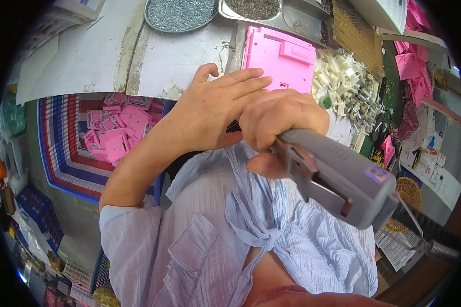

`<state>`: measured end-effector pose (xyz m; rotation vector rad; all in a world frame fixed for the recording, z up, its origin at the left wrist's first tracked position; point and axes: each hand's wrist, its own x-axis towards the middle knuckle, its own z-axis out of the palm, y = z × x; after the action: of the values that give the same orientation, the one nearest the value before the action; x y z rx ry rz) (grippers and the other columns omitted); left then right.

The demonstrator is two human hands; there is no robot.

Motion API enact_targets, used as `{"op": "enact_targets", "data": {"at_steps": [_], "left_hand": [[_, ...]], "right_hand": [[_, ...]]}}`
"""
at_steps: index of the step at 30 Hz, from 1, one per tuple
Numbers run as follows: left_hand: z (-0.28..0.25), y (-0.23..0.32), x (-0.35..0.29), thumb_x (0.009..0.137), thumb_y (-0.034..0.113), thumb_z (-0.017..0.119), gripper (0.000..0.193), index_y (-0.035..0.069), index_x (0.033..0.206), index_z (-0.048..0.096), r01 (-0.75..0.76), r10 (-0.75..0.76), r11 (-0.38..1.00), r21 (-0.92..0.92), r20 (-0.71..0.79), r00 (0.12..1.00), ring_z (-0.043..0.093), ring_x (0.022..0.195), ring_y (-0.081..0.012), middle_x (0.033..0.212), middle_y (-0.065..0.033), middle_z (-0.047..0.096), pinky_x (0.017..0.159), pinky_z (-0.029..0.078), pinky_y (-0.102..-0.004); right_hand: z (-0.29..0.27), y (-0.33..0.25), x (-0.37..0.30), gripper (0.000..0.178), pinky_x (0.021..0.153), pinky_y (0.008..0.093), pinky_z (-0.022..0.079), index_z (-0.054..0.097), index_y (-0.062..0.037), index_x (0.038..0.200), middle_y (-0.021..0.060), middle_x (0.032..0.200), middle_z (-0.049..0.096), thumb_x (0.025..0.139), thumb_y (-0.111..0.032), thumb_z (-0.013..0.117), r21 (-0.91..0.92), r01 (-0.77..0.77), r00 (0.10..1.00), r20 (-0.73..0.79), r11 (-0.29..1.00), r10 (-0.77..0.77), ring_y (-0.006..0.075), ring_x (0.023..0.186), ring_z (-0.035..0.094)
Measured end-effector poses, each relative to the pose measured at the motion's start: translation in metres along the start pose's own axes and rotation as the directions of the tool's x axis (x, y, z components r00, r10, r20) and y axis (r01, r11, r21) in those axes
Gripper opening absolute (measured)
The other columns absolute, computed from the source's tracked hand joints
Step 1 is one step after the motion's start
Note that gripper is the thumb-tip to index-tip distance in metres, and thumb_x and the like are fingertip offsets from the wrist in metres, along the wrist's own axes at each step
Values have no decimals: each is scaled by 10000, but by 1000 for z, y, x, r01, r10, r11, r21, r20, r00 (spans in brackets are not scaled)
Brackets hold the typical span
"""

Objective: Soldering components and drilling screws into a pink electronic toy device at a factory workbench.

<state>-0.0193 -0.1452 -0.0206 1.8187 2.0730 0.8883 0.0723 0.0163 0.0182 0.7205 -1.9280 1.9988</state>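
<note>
Your right hand (pixel 287 115) is wrapped firmly round the grey power screwdriver (pixel 338 174), while your left hand (pixel 215 105) holds nothing that shows, its fingers stretched flat over the near left part of the pink casing (pixel 274 56); whether anything sits beneath that palm you cannot tell from here; the casing lies on the white worktable (pixel 179 64), in front of you and just beside the heap of white plastic parts (pixel 328 77); your two hands crowd together at its near edge, and the driver's tip is hidden behind your knuckles, so a slipping bit could catch a left fingertip or score the pink face; light pressure from those flat fingers could let the casing twist or slide under the tool's torque, perhaps pushing into the white heap and scattering pieces; the tool's thick body tilts back toward your chest, so a slanted approach could make a screw go in crooked or strip its head; the dark coiled cable (pixel 443 245) trailing at its rear could tug the driver off line if it snags.
</note>
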Motion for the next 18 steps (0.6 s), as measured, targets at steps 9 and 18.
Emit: {"op": "enact_targets", "data": {"at_steps": [9,18], "left_hand": [[15,18,62,825,148,718,394,68,1210,695,-57,44,997,-49,-233,971,611,1151,-288,1288,-92,673,935,414,-451],[28,14,78,827,229,781,351,179,1172,746,-19,45,962,274,-87,995,599,1142,-203,1317,51,689,1016,337,-457]], "right_hand": [[-110,-73,-21,320,542,304,403,610,-97,1063,-46,607,473,994,-402,679,18,-10,948,-319,1000,15,129,535,450],[-136,-13,-46,153,480,297,339,604,-39,1023,12,605,463,1007,-184,650,5,57,878,-476,998,-47,132,530,417]]}}
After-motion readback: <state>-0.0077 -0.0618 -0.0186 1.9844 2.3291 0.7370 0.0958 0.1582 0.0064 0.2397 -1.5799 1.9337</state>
